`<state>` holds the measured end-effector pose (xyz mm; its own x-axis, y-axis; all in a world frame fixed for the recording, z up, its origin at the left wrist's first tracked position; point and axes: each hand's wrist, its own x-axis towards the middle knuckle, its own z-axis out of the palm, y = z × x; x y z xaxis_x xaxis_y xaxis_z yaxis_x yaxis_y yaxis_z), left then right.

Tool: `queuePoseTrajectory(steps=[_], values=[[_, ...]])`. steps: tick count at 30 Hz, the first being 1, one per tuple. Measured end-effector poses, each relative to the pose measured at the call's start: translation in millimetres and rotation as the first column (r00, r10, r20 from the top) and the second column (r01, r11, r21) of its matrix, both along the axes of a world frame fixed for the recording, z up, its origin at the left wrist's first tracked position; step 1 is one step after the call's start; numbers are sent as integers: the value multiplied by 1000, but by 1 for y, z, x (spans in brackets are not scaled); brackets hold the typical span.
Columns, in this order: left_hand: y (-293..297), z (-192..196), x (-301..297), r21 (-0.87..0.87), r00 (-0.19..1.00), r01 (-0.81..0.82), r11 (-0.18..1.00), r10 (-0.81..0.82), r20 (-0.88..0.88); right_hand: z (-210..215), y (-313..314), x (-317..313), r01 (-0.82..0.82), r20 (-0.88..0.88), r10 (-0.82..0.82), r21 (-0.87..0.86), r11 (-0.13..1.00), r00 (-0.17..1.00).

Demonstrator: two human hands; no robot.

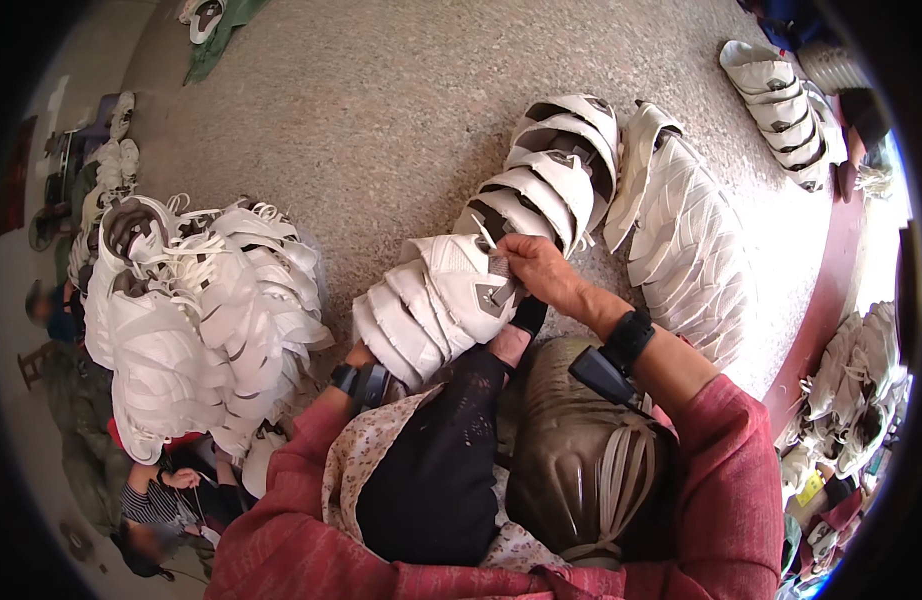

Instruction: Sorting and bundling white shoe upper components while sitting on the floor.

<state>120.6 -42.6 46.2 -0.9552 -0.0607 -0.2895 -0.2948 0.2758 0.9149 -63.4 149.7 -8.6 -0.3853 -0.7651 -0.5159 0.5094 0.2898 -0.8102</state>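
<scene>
A nested stack of white shoe uppers (436,300) with grey and brown panels lies across my lap and left forearm. My right hand (539,270) is closed in a pinch at the grey part of the top upper. The end of a white shoelace (484,232) sticks up from its fingertips. At the near left of this stack is my left hand (360,357); its fingers are hidden by the uppers. Between my legs lies a brownish clear plastic bag (561,410) with a bundle of loose white laces (626,470) on it.
More nested uppers (556,170) continue ahead on the speckled floor (331,120), with another row (691,240) on the right. A heap of laced white uppers (191,320) stands at left. Another person (176,510) sits at lower left. Further stacks (781,115) lie far right.
</scene>
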Motion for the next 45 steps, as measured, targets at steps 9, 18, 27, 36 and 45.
queuePoseTrajectory(steps=[9,18,27,36,45], values=[[8,11,-22,-338,985,166,926,-169,21,-16,-3,-11,-128,52,138,-165,978,989],[25,17,-51,-625,940,312,715,-326,97,-54,5,-7,-144,-74,139,-74,987,988],[16,19,-62,-527,921,351,774,-388,44,-18,13,-15,-234,58,254,-237,943,965],[-25,-61,2,-565,888,437,700,-437,145,-18,5,-19,-342,-53,340,-253,905,939],[-25,-60,8,-815,802,484,319,-534,267,-25,6,-14,-261,145,309,-277,925,940]])
